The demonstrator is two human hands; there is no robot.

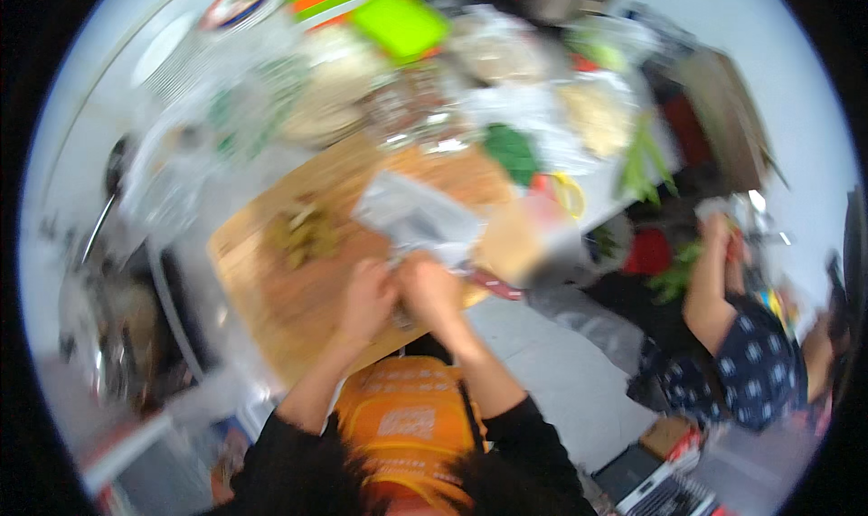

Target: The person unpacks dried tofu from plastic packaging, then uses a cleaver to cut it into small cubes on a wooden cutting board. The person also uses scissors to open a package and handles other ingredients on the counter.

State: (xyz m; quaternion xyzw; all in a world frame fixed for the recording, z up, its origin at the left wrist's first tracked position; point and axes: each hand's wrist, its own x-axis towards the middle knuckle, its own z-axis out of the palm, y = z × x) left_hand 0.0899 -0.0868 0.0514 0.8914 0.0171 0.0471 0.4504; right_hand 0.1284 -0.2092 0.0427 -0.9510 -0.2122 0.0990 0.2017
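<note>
Over the near part of a wooden cutting board [325, 312], my left hand [371, 292] and my right hand [428, 287] are close together, both closed on the near end of a clear plastic bag [417, 211]. The bag stretches away from me over the board. A small pile of yellow-green chopped food [303, 234] lies on the board to the left of my hands. A cleaver-like wide blade [519, 241] seems to lie at the board's right edge, beside a dark red handle [496, 284]. Blur hides the fingertips.
Glass jars [424, 119] stand at the board's far edge, near a green lid or tray [400, 24]. Yellow-handled scissors [568, 194] and plastic bags of food [597, 116] are at the right. Another person [753, 353] handles greens at the far right. A ladle [102, 224] lies left.
</note>
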